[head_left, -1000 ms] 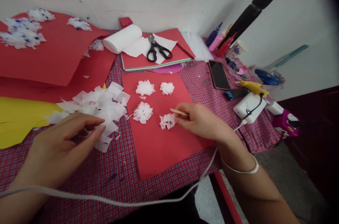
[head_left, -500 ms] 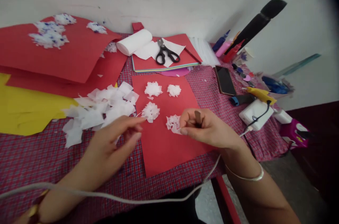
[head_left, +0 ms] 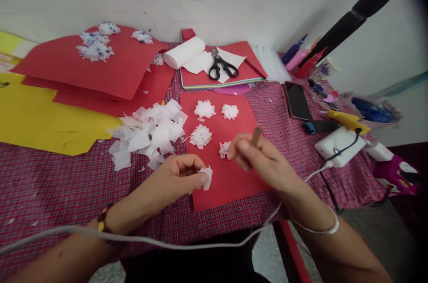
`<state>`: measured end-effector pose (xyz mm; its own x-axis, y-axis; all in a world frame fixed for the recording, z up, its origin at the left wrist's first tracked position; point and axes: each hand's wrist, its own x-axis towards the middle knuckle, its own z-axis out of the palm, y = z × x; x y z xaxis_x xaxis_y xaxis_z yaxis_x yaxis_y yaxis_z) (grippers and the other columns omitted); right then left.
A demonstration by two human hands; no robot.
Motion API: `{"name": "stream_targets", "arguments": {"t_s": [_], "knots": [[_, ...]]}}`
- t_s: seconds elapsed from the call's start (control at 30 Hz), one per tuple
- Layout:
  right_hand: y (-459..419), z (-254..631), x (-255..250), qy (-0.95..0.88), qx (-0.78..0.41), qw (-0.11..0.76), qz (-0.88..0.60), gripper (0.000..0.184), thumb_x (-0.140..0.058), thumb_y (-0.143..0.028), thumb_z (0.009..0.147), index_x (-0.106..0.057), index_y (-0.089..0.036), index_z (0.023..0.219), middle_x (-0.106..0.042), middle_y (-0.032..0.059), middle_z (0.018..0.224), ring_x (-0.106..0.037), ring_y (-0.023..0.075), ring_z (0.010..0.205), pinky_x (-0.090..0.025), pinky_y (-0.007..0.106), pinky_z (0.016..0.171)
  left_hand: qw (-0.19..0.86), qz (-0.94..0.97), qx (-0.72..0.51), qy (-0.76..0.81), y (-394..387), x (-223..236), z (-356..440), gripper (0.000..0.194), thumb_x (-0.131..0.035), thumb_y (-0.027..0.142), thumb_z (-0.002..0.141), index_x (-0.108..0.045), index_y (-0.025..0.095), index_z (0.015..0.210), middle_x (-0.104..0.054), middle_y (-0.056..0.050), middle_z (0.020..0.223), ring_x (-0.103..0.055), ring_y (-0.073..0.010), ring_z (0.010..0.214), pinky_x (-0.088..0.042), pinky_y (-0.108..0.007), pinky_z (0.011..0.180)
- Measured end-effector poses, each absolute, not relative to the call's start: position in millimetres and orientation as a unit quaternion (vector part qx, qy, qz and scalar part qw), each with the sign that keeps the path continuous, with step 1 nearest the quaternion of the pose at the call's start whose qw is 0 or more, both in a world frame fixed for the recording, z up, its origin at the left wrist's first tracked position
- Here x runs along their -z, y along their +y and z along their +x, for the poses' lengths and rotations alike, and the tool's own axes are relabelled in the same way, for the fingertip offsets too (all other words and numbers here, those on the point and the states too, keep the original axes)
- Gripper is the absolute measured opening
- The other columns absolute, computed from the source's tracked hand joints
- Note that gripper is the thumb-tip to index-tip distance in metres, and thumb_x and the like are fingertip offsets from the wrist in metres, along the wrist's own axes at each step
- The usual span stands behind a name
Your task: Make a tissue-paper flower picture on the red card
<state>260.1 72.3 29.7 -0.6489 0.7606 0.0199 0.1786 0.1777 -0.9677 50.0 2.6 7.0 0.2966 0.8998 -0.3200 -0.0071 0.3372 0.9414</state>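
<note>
Four white paper tufts (head_left: pixel 200 136) sit on the farther part of the red sheet (head_left: pixel 222 191), leaving a bare strip down to its near edge. Just inside the left edge, the left hand (head_left: pixel 179 176) pinches a white scrap (head_left: pixel 207 178) between thumb and fingertips. The right hand (head_left: pixel 267 158) curls closed around a brown stick (head_left: pixel 257 137), overlapping the right edge and partly hiding one tuft. Loose white pieces (head_left: pixel 150 131) crowd the left side; open checked cloth (head_left: pixel 270 102) separates the sheet from the phone (head_left: pixel 297 101).
</note>
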Motion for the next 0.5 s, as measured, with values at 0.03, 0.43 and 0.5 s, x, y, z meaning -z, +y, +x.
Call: {"name": "stream_targets", "arguments": {"t_s": [0.03, 0.43, 0.5], "knots": [[74.5, 263.3, -30.6, -0.722, -0.516, 0.301, -0.351, 0.040, -0.035, -0.045, 0.100, -0.058, -0.018, 0.081, -0.053, 0.0012, 0.070, -0.051, 0.0121, 0.065, -0.040, 0.026, 0.060, 0.663, 0.444, -0.355, 0.487, 2.7, -6.0, 48.9, 0.008, -0.062, 0.025, 0.075, -0.061, 0.020, 0.069, -0.060, 0.003, 0.062, -0.046, -0.0080, 0.050, -0.037, -0.022, 0.049], [71.2, 268.9, -20.5, -0.649, -0.620, 0.371, -0.237, 0.024, -0.047, -0.035, 0.099, -0.067, -0.023, 0.106, -0.070, 0.0044, 0.084, -0.061, 0.0122, 0.064, -0.048, 0.024, 0.054, 0.682, 0.316, -0.437, 0.494, 2.9, 1.6, 46.1, 0.014, -0.071, 0.023, 0.072, -0.059, 0.017, 0.078, -0.057, 0.006, 0.062, -0.043, -0.0044, 0.049, -0.033, -0.016, 0.046], [70.1, 266.9, -18.9, -0.666, -0.614, 0.353, -0.234, 0.021, -0.049, -0.028, 0.098, -0.067, -0.024, 0.108, -0.070, 0.0034, 0.086, -0.061, 0.0104, 0.065, -0.049, 0.022, 0.057, 0.681, 0.315, -0.435, 0.499, 3.1, 1.9, 46.5, 0.014, -0.071, 0.022, 0.071, -0.062, 0.017, 0.081, -0.057, 0.005, 0.065, -0.042, -0.0035, 0.049, -0.033, -0.016, 0.046]]}}
